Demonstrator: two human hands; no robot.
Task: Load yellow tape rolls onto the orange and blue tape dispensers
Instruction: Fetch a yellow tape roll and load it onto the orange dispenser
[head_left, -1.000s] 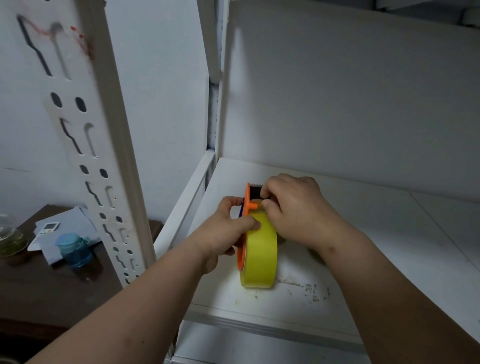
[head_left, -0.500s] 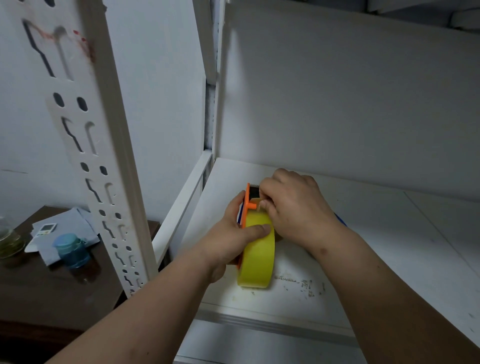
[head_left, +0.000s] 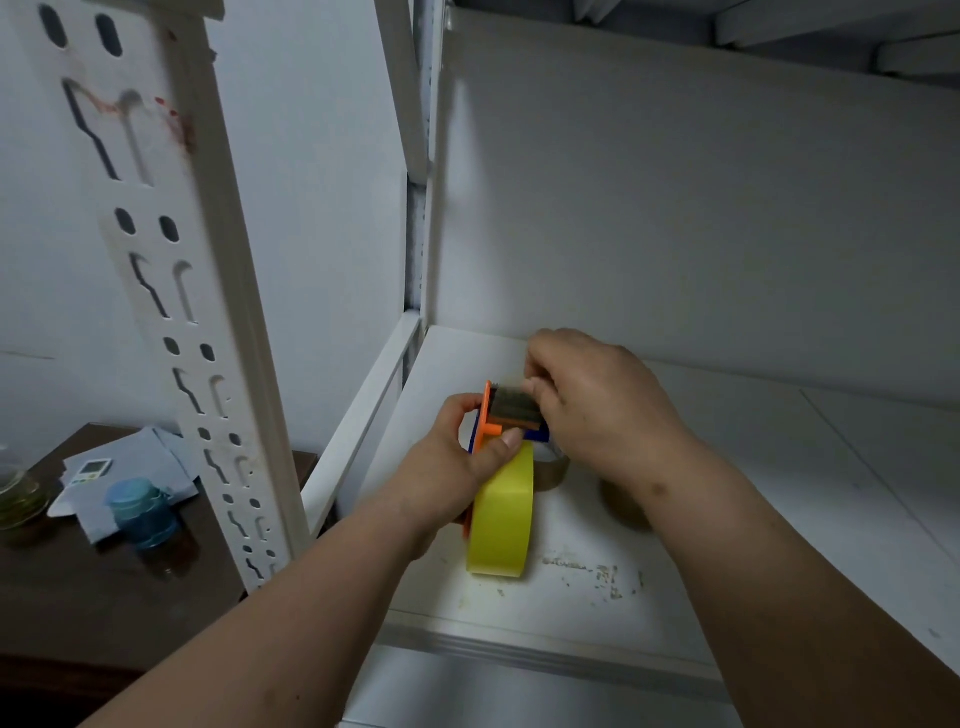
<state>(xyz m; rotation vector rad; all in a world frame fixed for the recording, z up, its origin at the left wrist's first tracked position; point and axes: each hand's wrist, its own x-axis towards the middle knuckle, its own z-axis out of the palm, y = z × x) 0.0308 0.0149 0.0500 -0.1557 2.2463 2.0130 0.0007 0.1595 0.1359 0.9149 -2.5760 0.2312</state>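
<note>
Tape end goes up to the cutter, just under my R fingers.
L hand (head_left: 457, 462) clamped on the flat orange plastic tape dispenser (head_left: 488, 410); bright yellow tape roll (head_left: 501, 519) hangs below my L fingers, edge-on, over the white shelf (head_left: 727, 545); R hand (head_left: 597, 400) pinched at its grey toothed blade (head_left: 514, 405).

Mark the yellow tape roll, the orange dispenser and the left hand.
yellow tape roll (head_left: 501, 525), head view, outer yellow band.
orange dispenser (head_left: 487, 410), head view, orange side plate.
left hand (head_left: 457, 457), head view, back of hand.

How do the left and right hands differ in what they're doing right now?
The left hand grips the orange tape dispenser from its side, thumb on the yellow tape roll. The right hand sits higher, its fingers pinched at the dispenser's top. Both are over the white shelf.
</note>
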